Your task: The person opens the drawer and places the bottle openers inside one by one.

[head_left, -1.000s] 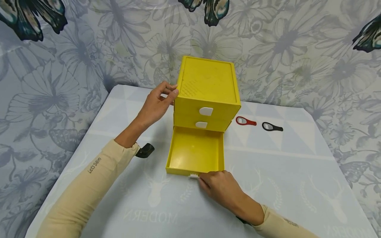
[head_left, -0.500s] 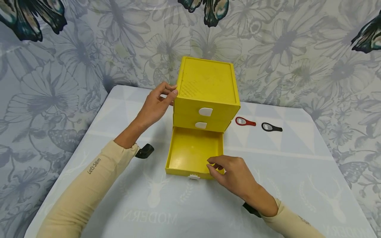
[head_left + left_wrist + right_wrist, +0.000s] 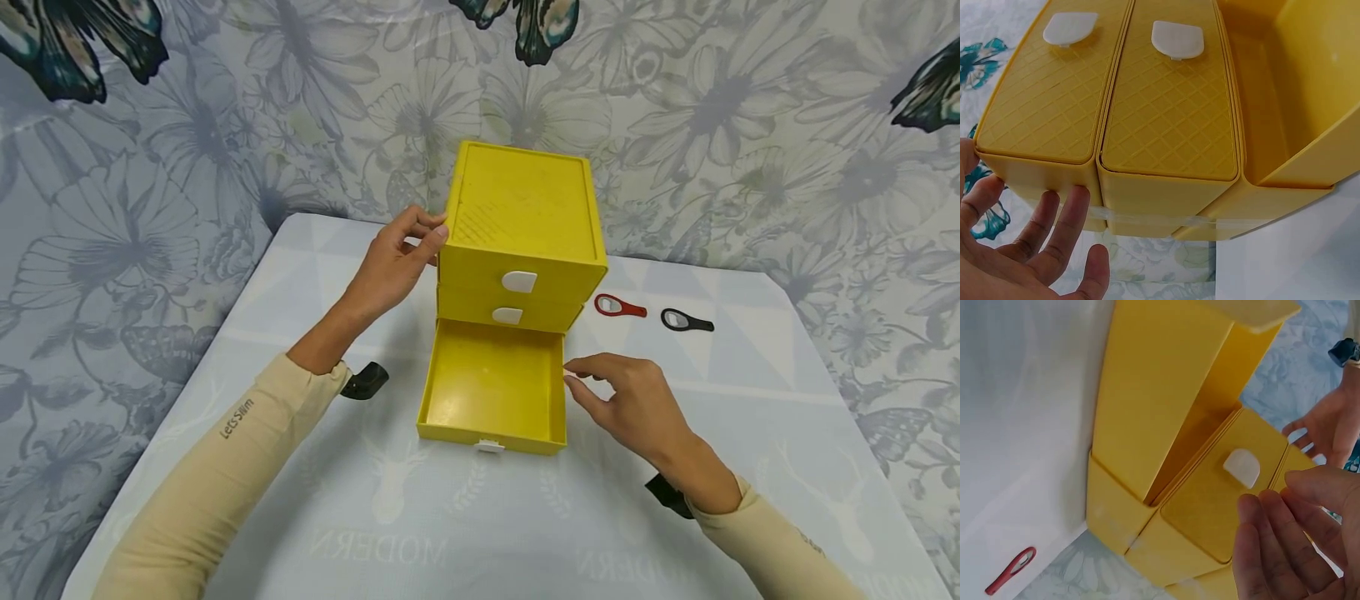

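Head view: the right hand [image 3: 633, 408] is unladen, its thumb and forefinger curved with their tips slightly apart, just right of the bottom drawer [image 3: 491, 379]; whether they touch its side wall cannot be told. Ahead and to the left, the left hand [image 3: 390, 271] keeps its fingers apart and rests their tips against the left side of the yellow drawer unit [image 3: 525, 200], near its top. From the bottom drawer, which stands pulled out between the hands, a white tab [image 3: 490, 447] juts toward the person, left of the right hand. Two upper drawers sit flush above it, each with a white tab. Straight ahead of the right hand, a red loop-headed tool [image 3: 624, 309] lies on the tabletop [image 3: 735, 442]; a similar black tool [image 3: 688, 322] lies just to its right. Beyond both hands rises a flower-patterned wall [image 3: 720, 108].
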The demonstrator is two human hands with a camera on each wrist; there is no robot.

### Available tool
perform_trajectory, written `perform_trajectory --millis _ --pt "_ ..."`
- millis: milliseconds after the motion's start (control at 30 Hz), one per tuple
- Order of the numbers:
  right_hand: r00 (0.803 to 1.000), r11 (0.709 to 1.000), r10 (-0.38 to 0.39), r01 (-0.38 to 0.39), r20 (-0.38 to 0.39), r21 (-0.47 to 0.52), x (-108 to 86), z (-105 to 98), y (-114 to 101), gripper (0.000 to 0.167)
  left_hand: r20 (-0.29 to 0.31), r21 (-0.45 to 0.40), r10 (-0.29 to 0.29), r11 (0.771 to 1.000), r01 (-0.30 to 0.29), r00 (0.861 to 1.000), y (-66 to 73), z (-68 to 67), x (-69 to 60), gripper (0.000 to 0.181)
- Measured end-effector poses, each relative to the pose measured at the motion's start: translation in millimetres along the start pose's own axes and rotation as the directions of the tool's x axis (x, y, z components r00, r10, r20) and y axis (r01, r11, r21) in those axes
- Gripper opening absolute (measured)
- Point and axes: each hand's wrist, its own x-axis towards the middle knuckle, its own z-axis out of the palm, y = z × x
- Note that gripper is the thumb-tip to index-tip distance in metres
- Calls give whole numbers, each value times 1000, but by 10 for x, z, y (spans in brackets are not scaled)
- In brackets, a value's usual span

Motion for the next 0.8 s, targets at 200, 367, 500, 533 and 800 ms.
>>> perform_trajectory --millis 200,367,500,533,800 --pt "1000 999 14 -15 -12 -35 60 -93 260 16 -1 -3 1 1000 -1 1000 4 -1 -4 31" --pt "999 997 34 -31 32 -75 123 -144 564 17 -3 -20 6 1000 -6 1000 -3 0 -5 30" --pt "997 997 32 -27 70 -70 166 -159 806 20 -3 -26 11 1000 -11 1000 -15 -1 3 30" --pt "997 998 27 -22 78 -60 176 -162 860 21 -2 -26 13 1000 -13 1000 -16 -1 5 31" --pt "964 999 16 -3 265 -49 341 -197 1217 29 -5 -17 13 1000 -13 1000 -24 -1 9 31"
